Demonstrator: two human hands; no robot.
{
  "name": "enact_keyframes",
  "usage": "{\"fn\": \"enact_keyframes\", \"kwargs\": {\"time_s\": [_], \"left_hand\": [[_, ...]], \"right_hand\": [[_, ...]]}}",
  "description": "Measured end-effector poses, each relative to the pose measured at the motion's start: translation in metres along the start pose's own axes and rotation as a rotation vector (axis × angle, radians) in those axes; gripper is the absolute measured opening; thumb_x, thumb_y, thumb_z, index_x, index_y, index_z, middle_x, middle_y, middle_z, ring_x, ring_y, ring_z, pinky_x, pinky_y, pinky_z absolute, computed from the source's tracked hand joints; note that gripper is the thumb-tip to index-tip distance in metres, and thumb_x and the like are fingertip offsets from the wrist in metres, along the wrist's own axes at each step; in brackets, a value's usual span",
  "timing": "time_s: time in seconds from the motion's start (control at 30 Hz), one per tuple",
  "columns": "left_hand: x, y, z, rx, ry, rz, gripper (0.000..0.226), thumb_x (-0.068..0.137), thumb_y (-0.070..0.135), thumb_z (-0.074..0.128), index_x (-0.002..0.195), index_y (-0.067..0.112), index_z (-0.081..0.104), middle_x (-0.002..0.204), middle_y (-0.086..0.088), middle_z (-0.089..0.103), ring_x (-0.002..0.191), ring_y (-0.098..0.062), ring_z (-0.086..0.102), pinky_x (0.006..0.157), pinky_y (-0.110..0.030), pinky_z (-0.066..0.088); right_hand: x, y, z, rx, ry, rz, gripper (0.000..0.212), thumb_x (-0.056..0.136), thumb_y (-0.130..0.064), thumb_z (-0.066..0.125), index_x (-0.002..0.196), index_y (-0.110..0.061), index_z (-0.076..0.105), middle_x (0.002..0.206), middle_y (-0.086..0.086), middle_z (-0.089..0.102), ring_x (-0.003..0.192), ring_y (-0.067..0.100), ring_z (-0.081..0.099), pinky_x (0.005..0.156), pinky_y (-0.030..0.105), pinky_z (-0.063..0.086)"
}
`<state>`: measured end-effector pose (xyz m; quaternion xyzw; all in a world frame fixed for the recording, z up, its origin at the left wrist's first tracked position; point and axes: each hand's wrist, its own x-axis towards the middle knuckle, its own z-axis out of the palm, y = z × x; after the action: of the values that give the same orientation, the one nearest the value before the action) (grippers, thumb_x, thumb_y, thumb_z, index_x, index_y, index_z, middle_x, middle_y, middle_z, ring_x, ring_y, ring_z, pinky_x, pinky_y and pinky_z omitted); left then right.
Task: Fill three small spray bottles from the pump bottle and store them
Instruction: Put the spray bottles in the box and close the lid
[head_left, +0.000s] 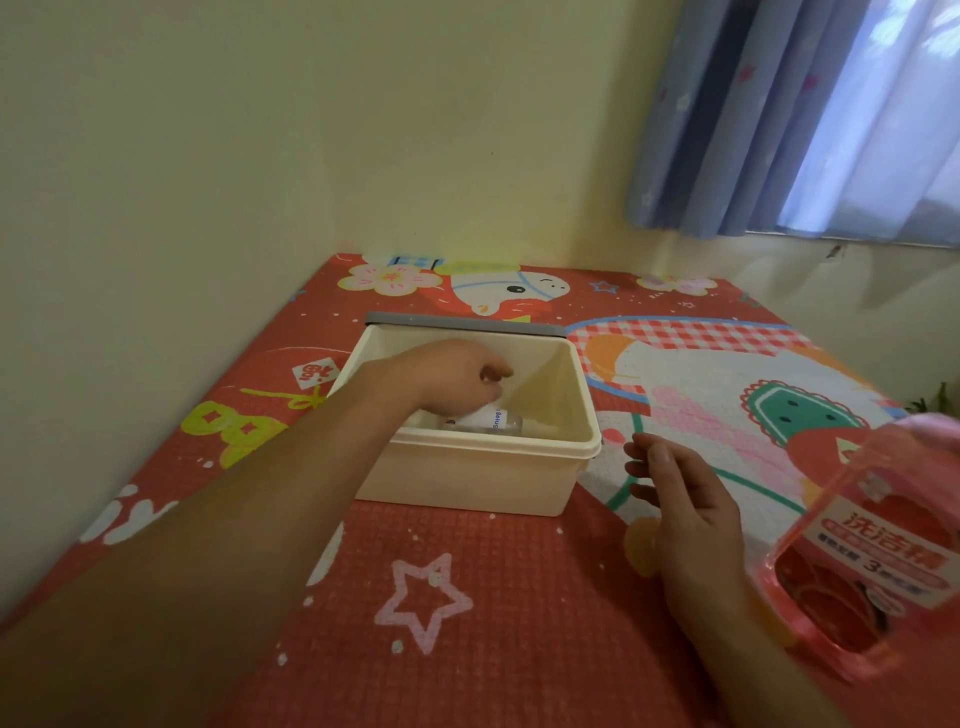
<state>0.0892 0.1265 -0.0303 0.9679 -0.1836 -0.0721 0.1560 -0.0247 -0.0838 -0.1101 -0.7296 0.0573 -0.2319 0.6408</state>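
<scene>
A cream plastic storage box (467, 483) stands open on the red patterned mat. Inside it lies a small clear spray bottle (493, 420) with a white label, on its side at the bottom. My left hand (457, 374) reaches into the box just above that bottle, fingers curled loosely and not holding it. My right hand (675, 499) hovers over the mat to the right of the box, fingers apart and empty. The big pink pump bottle (872, 545) stands at the right edge, close to the camera, its top out of frame.
The box's grey lid (462, 321) rests behind the box along its far rim. The red cartoon mat (467, 597) covers the surface up to the cream wall at left and back. A blue curtain (779, 119) hangs at upper right.
</scene>
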Motion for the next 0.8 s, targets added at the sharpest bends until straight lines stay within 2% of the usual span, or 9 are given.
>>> {"fn": "enact_keyframes", "kwargs": {"time_s": [0.1, 0.17, 0.23, 0.3, 0.4, 0.5, 0.57, 0.67, 0.8], "left_hand": [[-0.013, -0.006, -0.005, -0.157, 0.344, 0.005, 0.028, 0.096, 0.032, 0.052, 0.121, 0.032, 0.065, 0.113, 0.015, 0.065, 0.098, -0.006, 0.059, 0.092, -0.029, 0.047], [-0.022, -0.013, -0.007, -0.252, 0.624, 0.015, 0.019, 0.093, 0.032, 0.056, 0.108, 0.032, 0.069, 0.094, 0.018, 0.064, 0.083, -0.003, 0.058, 0.080, -0.026, 0.047], [-0.028, -0.021, -0.010, -0.347, 0.883, 0.048, 0.014, 0.091, 0.026, 0.060, 0.101, 0.027, 0.070, 0.091, 0.015, 0.062, 0.079, -0.006, 0.058, 0.077, -0.026, 0.048], [-0.031, -0.033, -0.014, -0.405, 0.985, 0.008, 0.018, 0.091, 0.021, 0.061, 0.106, 0.022, 0.069, 0.099, 0.012, 0.059, 0.088, -0.009, 0.059, 0.083, -0.028, 0.048], [-0.027, -0.054, -0.021, -0.461, 0.894, -0.154, 0.036, 0.091, 0.025, 0.062, 0.126, 0.023, 0.062, 0.126, 0.003, 0.058, 0.115, -0.014, 0.055, 0.103, -0.031, 0.041], [-0.026, -0.069, -0.022, -0.562, 0.726, -0.279, 0.050, 0.092, 0.036, 0.059, 0.140, 0.025, 0.050, 0.147, -0.001, 0.046, 0.134, -0.017, 0.044, 0.113, -0.035, 0.034], [-0.027, -0.074, -0.017, -0.646, 0.613, -0.319, 0.057, 0.094, 0.041, 0.056, 0.146, 0.024, 0.041, 0.154, 0.000, 0.038, 0.139, -0.017, 0.038, 0.110, -0.029, 0.030], [-0.027, -0.080, -0.011, -0.823, 0.535, -0.324, 0.056, 0.095, 0.039, 0.056, 0.147, 0.023, 0.040, 0.153, 0.004, 0.039, 0.139, -0.014, 0.038, 0.104, -0.024, 0.029], [-0.025, -0.087, -0.009, -0.917, 0.514, -0.334, 0.057, 0.092, 0.040, 0.060, 0.145, 0.025, 0.043, 0.151, 0.005, 0.042, 0.137, -0.014, 0.040, 0.114, -0.037, 0.033]], "right_hand": [[0.004, -0.003, 0.002, 0.015, 0.015, 0.025, 0.022, 0.103, -0.021, 0.049, 0.100, -0.033, 0.067, 0.111, -0.012, 0.069, 0.108, 0.013, 0.064, 0.095, 0.037, 0.051], [0.012, -0.009, 0.005, 0.018, 0.021, 0.056, 0.021, 0.103, -0.025, 0.049, 0.111, -0.030, 0.068, 0.118, -0.009, 0.069, 0.116, 0.015, 0.061, 0.103, 0.040, 0.048], [0.024, -0.019, 0.010, 0.008, -0.003, 0.069, 0.027, 0.103, -0.029, 0.050, 0.126, -0.028, 0.064, 0.131, -0.008, 0.064, 0.123, 0.013, 0.057, 0.107, 0.039, 0.045], [0.038, -0.032, 0.018, -0.005, -0.045, 0.070, 0.035, 0.102, -0.032, 0.052, 0.137, -0.030, 0.056, 0.139, -0.010, 0.058, 0.125, 0.009, 0.053, 0.106, 0.034, 0.044], [0.061, -0.050, 0.033, -0.037, -0.142, 0.085, 0.045, 0.102, -0.035, 0.053, 0.146, -0.031, 0.047, 0.148, -0.010, 0.049, 0.123, 0.007, 0.046, 0.095, 0.030, 0.039], [0.082, -0.056, 0.046, -0.122, -0.256, 0.109, 0.050, 0.102, -0.038, 0.052, 0.150, -0.031, 0.041, 0.156, -0.008, 0.041, 0.130, 0.011, 0.043, 0.094, 0.030, 0.034], [0.092, -0.055, 0.054, -0.187, -0.314, 0.132, 0.052, 0.101, -0.041, 0.052, 0.151, -0.033, 0.039, 0.158, -0.007, 0.039, 0.136, 0.015, 0.041, 0.098, 0.033, 0.035], [0.103, -0.054, 0.065, -0.229, -0.381, 0.173, 0.056, 0.098, -0.045, 0.055, 0.151, -0.036, 0.039, 0.158, -0.005, 0.039, 0.138, 0.021, 0.043, 0.106, 0.041, 0.039], [0.109, -0.057, 0.074, -0.320, -0.464, 0.151, 0.060, 0.098, -0.045, 0.056, 0.153, -0.032, 0.035, 0.158, -0.003, 0.038, 0.136, 0.023, 0.045, 0.107, 0.040, 0.042]]}}
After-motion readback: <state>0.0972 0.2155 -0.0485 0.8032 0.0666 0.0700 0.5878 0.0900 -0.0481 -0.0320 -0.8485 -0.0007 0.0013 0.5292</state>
